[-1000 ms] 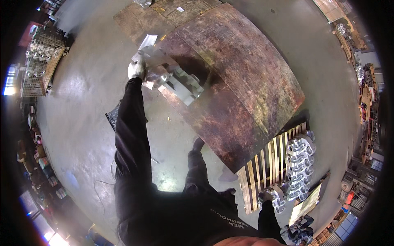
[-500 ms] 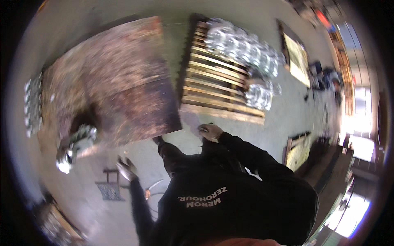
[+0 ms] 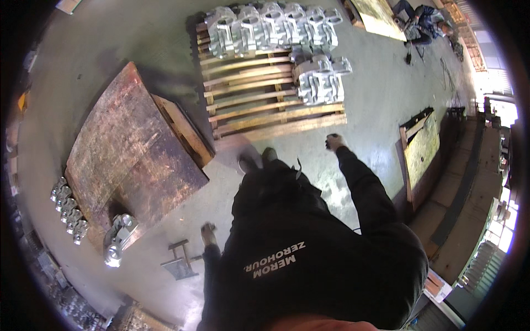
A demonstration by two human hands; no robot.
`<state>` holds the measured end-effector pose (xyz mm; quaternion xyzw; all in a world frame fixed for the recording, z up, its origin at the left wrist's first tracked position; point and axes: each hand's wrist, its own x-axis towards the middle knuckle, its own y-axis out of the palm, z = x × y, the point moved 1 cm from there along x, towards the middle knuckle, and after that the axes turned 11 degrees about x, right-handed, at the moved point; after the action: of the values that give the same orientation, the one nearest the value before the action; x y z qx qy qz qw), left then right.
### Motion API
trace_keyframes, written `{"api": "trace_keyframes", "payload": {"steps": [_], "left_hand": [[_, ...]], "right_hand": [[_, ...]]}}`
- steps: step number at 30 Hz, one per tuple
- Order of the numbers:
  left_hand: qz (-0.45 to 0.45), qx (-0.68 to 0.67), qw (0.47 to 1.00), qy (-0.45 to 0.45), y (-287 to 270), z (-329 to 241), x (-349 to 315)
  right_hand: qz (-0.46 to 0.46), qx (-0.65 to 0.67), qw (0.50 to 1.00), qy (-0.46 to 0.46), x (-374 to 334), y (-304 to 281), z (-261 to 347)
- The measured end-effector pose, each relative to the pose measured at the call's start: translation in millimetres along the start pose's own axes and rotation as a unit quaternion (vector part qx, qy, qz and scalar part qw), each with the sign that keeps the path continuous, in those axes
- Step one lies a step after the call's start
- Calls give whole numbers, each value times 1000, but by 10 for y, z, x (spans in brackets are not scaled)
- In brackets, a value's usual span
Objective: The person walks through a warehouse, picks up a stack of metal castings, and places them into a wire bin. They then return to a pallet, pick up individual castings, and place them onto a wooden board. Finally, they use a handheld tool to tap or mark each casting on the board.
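Observation:
My left hand [image 3: 208, 235] hangs low beside my body, close to a small metal stand [image 3: 179, 265] on the floor. Its fingers look loosely extended and dark-tipped, with nothing visible in them. My right hand [image 3: 334, 142] is held out to the right over the floor, in front of a wooden pallet [image 3: 248, 132]. Its fingers are curled in, and whatever may be inside them is hidden. On that pallet stand several silvery metal castings [image 3: 273, 25] in a row at the far side, with a smaller group of castings [image 3: 320, 80] at its right.
To the left is a stained wooden tabletop [image 3: 127, 143] with a metal casting [image 3: 118, 234] at its near corner. More castings [image 3: 69, 209] line its left side. A wood-topped pallet [image 3: 422, 157] stands at right. A person [image 3: 422, 22] is low down at far right.
My body has turned right and moved toward the castings' pallet, which now lies straight ahead. The wooden tabletop has shifted left. My right arm reaches farther out, and my left hand hangs nearer my body.

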<state>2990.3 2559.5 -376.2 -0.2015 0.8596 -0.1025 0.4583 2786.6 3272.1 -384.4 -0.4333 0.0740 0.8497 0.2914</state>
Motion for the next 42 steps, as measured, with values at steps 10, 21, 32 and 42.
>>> {"api": "trace_keyframes", "payload": {"steps": [10,21,32,42], "left_hand": [[65,-8,988,139,692,-1771,420],[72,318,940,99,1602,-1385,-495],[60,232,954,-182,2707,-2357,-1791],[43,170,980,-94,3497,-2892,-1048]], "right_hand": [[-24,-455,883,-114,-513,-109,516],[48,-476,859,-179,1984,141,2013],[35,-672,704,-226,5012,752,3292],[248,-667,685,-154,4790,1200,3229]]}}
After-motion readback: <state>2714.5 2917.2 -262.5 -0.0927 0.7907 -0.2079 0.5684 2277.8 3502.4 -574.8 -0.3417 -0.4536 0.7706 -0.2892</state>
